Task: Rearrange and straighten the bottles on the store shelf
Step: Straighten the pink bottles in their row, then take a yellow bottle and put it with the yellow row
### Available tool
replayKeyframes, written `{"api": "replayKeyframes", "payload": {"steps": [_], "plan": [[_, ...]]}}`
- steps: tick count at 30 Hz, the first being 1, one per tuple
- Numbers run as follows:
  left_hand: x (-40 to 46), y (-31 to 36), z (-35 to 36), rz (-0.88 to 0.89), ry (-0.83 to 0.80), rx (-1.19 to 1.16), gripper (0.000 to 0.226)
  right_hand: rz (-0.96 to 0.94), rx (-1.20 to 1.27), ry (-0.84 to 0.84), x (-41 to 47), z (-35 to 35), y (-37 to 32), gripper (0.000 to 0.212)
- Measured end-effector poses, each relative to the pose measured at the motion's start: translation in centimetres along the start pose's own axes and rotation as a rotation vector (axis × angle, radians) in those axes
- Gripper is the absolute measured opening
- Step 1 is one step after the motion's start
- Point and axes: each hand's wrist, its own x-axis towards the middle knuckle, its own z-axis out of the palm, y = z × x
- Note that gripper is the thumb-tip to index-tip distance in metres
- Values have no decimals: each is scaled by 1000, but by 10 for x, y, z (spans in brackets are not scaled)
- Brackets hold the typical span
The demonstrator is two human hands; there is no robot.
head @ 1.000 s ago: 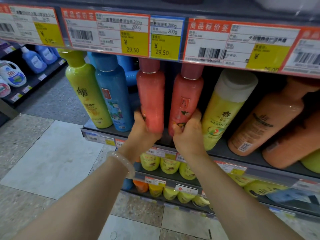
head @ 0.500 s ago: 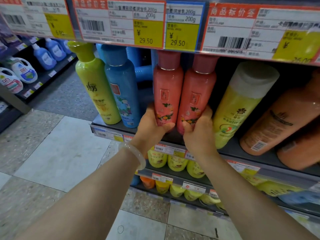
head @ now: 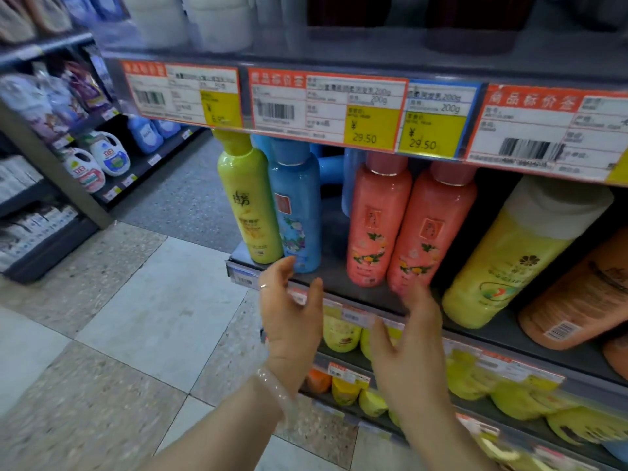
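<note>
While both our left hand (head: 292, 311) and right hand (head: 413, 341) hover spread and empty, the two pink bottles (head: 407, 229) lean on the shelf (head: 339, 294) edge; we judge a careless brush could topple them.

Pink bottles (head: 407, 229) glossy plastic; price tags (head: 326, 110) paper w/ sheen.

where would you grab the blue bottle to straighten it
Grip the blue bottle around its lower body, coming from the front with the left hand, which is open just below it. The top sits under the price rail and the green bottle presses against its left side.
</note>
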Motion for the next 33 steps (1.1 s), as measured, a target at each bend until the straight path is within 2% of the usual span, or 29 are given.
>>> {"api": "replayKeyframes", "payload": {"steps": [2, 4, 7, 11, 13, 17, 23, 28, 33], "plan": [[13, -4, -18, -56, 126, 38, 52, -82, 10, -79, -6, 11, -10, 61], [32, -8, -33, -84, 161, 55, 64, -134, 20, -166, 1, 22, -21, 61], [63, -7, -50, -105, 51, 50, 84, -156, 25, -240, 19, 39, -35, 67], [99, 6, -50, -132, -214, -69, 101, -155, 51, -223, 48, 57, -46, 67], [109, 8, -47, -149, -254, -120, 95, -142, 81, -212, 60, 66, -51, 62], [114, 3, -42, -145, -255, -88, 65, -94, 113, -182, 73, 80, -55, 60], [120, -5, -53, -74, -271, 51, 66, -84, 115, -155, 84, 93, -54, 60], [115, -6, -77, -80, -64, -155, 63, -84, 53, -113, 88, 97, -53, 57], [115, -8, -109, -90, 31, -186, 60, -86, 53, -148, 91, 110, -60, 55]]}}
